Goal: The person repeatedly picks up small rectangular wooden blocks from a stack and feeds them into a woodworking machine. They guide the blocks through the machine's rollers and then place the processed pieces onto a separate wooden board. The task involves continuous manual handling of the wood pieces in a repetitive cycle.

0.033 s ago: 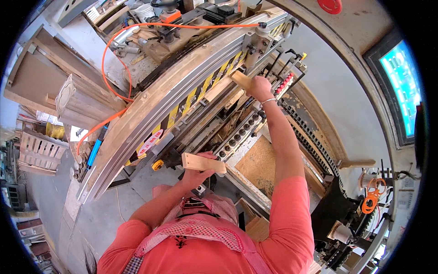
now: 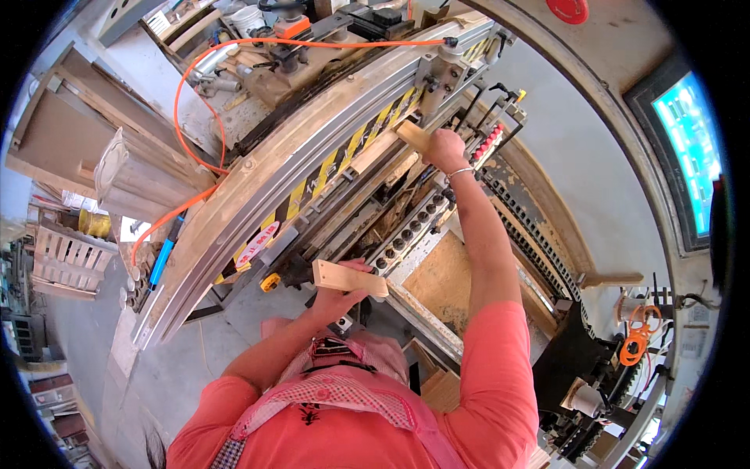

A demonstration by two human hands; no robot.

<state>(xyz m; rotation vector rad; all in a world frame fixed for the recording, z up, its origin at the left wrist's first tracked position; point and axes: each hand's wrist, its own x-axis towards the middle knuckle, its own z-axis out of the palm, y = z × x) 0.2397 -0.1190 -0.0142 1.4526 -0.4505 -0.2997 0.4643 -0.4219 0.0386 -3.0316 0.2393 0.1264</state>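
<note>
Wooden block [image 2: 342, 277]: gripped by left hand [image 2: 337, 302], thumb and fingers around it, at near end of machine [image 2: 308, 139] | second wooden piece [image 2: 412, 137]: right hand [image 2: 447, 150] fingers closed on it, over machine's far end, contact unclear | striped tape [image 2: 295, 202]: along machine's left beam

Smooth grey floor [image 2: 203, 344] is spreading across the left side, where a pale slatted wooden crate [image 2: 72, 256] is standing with a yellow cylindrical object [image 2: 95, 224] just beyond it. Farther off, a large brown board [image 2: 86, 129] is standing left of a cluttered worktop [image 2: 234, 119], and a white bucket [image 2: 247, 19] is sitting among the clutter, while a wall-like screen housing [image 2: 637, 98] is framing a bright blue glow at right.
</note>
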